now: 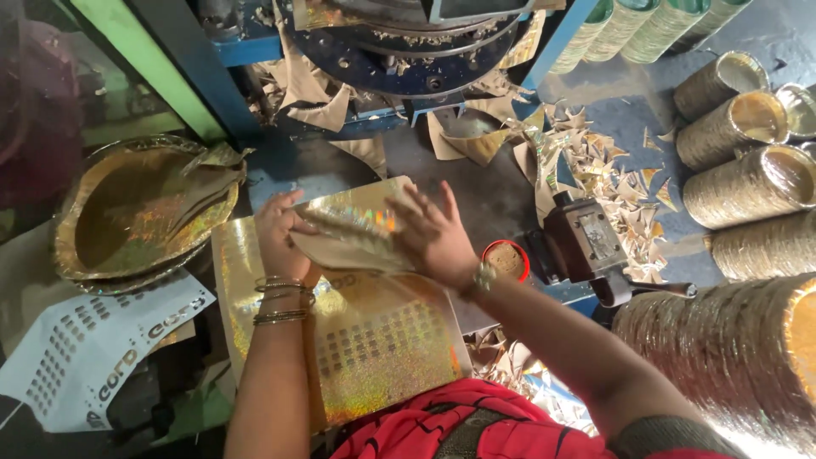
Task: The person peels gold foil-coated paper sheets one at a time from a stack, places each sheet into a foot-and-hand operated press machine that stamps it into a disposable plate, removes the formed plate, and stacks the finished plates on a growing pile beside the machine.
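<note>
Head view, looking down over the lap; left hand (279, 231) curled over the near-left edge of a small fan of gold holographic sheets (353, 234), fingers bent and gripping, thumb side hidden under the paper; right hand (433, 238) laid across the right side of the same fan, fingers spread fairly wide and flat, palm pressing down rather than clenching; several thin bangles (280, 299) on the left wrist, a small band at the right wrist.

The fan lies on top of a larger stack of gold sheets (374, 348), which rests on the lap and reaches down toward the red garment (442, 425); printed block pattern on the stack's upper face, details too glary to read.

To the left, a pile of formed gold plates (136, 212), shallow and roughly round, with a loose crumpled sheet lying in the top one; below it a white printed paper wrapper (93, 348), partly folded.

Above the hands, a blue machine frame (399, 59) with gold and brown paper offcuts (595, 170) scattered beneath and to the right on the dark floor.

Just right of the right wrist, a small red-rimmed round tin (507, 257); beside it a dark metal device with a handle (586, 246).

Far right, rolls of stacked gold plates (748, 183) lying on their sides, several in a column; a larger one in the lower right corner.
</note>
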